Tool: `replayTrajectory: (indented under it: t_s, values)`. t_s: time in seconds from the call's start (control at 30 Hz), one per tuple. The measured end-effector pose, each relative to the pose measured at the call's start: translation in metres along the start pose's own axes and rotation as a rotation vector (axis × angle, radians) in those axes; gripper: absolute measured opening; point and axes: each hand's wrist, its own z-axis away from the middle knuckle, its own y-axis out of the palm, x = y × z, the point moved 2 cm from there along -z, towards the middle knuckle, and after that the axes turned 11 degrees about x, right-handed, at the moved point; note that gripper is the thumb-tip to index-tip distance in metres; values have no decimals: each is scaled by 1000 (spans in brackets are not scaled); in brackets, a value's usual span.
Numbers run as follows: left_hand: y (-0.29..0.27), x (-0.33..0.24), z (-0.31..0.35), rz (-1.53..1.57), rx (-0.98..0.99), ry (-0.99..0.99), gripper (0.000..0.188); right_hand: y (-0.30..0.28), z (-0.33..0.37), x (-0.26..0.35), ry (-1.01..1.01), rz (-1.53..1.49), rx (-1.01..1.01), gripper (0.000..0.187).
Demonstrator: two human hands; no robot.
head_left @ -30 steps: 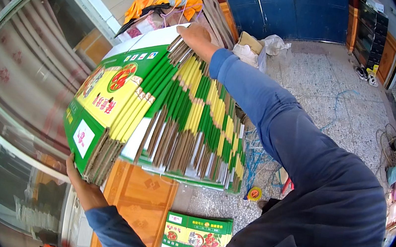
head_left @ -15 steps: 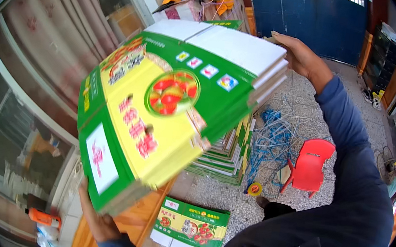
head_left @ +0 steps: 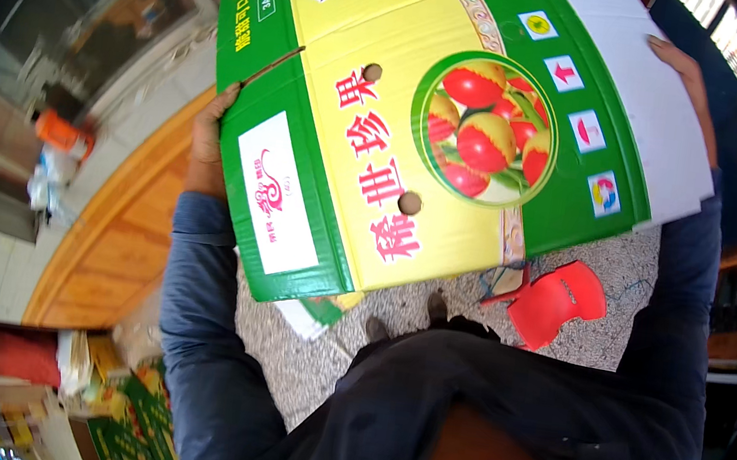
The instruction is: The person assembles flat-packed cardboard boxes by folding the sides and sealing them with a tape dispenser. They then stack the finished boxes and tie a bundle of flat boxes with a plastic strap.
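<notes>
A stack of flattened cardboard fruit boxes (head_left: 382,129), green and yellow with white flaps and a round fruit picture, is held up in front of me. My left hand (head_left: 212,130) is closed on its left edge, with the thumb on the printed face and the other fingers out of sight. On the far right, my right hand (head_left: 687,72) grips the edge by the white flap, and part of that hand is hidden behind the cardboard. The stack is tilted and covers much of the floor beyond it.
A small red plastic chair (head_left: 559,306) stands on the speckled floor near my right arm. More flattened boxes (head_left: 306,315) lie partly hidden under the held stack. To the left are a curved wooden surface (head_left: 121,235) and an orange bottle (head_left: 63,135). Green printed cardboard (head_left: 133,427) shows at lower left.
The view has turned. The held stack has swung up and to the right in it, its printed face now squarer to me. Both hands still hold it, and the pile beyond is now hidden.
</notes>
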Motion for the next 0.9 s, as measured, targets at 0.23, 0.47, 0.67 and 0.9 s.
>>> replayTrajectory:
  t_s: [0.23, 0.47, 0.67, 0.9]
  values:
    - [-92, 48, 154, -147, -227, 177, 56, 72, -11, -8, 268, -478, 57, 67]
    - [-183, 67, 352, -151, -563, 156, 51, 231, 10, -97, 445, -676, 234, 72]
    - [-323, 150, 417, -615, -1111, -326, 68, 446, 66, -230, 891, -476, 721, 76]
    - [-344, 213, 455, 54, -1142, -103, 64, 424, 126, -174, 142, 158, 891, 56]
